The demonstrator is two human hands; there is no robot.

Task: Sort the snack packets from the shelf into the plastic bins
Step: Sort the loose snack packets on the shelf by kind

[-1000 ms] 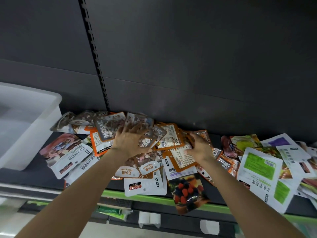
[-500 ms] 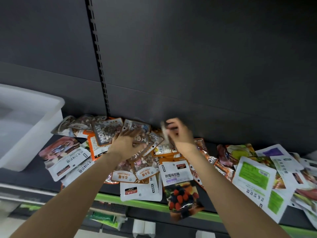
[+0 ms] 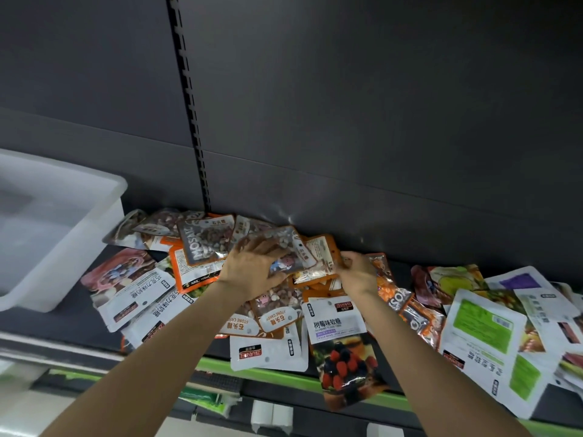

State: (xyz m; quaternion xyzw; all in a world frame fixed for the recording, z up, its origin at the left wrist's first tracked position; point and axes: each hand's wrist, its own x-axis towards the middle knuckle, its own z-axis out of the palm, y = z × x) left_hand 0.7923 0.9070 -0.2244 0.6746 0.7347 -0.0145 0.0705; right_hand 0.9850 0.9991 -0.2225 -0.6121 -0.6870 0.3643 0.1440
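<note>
A heap of snack packets covers the dark shelf [image 3: 56,323]. My left hand [image 3: 252,272] grips a clear stone-candy packet [image 3: 284,247] lifted above the heap. My right hand [image 3: 356,272] pinches the edge of an orange packet [image 3: 321,250] that lies just under that clear packet. More stone-candy packets [image 3: 274,313] lie below my hands, beside a raspberry gummy packet [image 3: 340,345] that hangs over the shelf's front edge. A white plastic bin [image 3: 63,228] stands at the left end of the shelf.
White and green packets [image 3: 482,339] pile up at the right. Chocolate-milk packets [image 3: 135,298] lie at the left, near the bin. A dark back panel rises behind the shelf. The green shelf edge [image 3: 274,373] runs along the front, with lower shelves beneath.
My right hand has come down from above the pile and now pinches the orange packet by my left hand. My left hand has taken up the clear stone-candy packet.
</note>
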